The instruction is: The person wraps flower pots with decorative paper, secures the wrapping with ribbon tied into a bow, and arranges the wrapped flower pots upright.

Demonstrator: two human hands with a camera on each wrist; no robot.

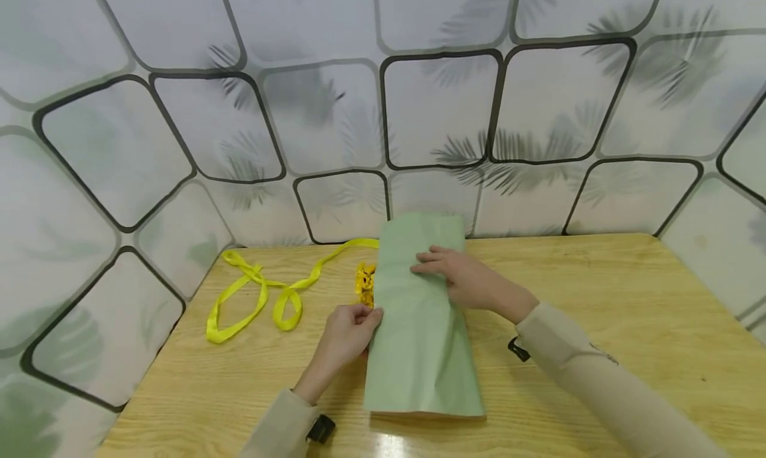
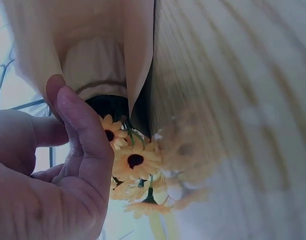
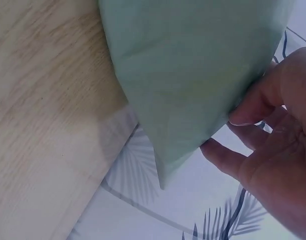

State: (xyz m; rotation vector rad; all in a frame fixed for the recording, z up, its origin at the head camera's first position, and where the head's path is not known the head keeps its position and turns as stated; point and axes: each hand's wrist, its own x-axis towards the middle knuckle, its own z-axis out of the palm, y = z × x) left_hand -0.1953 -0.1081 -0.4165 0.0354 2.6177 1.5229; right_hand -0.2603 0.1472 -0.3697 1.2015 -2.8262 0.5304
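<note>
A sheet of green wrapping paper point(image 1: 419, 338) lies folded over on the table, its inner side point(image 2: 140, 55) pinkish tan. Yellow artificial flowers point(image 1: 364, 285) with dark centres poke out from under its left edge; the left wrist view shows the flower heads point(image 2: 135, 160) just below the opening, and their stems are mostly hidden. My left hand point(image 1: 347, 332) pinches the paper's left edge between thumb and fingers, close to the flowers. On the upper right part of the paper rests my right hand point(image 1: 469, 278), its fingers extended and touching the surface.
A long yellow ribbon point(image 1: 290, 324) curls in loose loops on the table left of the paper, one end passing behind it. The wooden table point(image 1: 598, 312) meets a patterned cloth backdrop point(image 1: 443, 112) at the back and sides.
</note>
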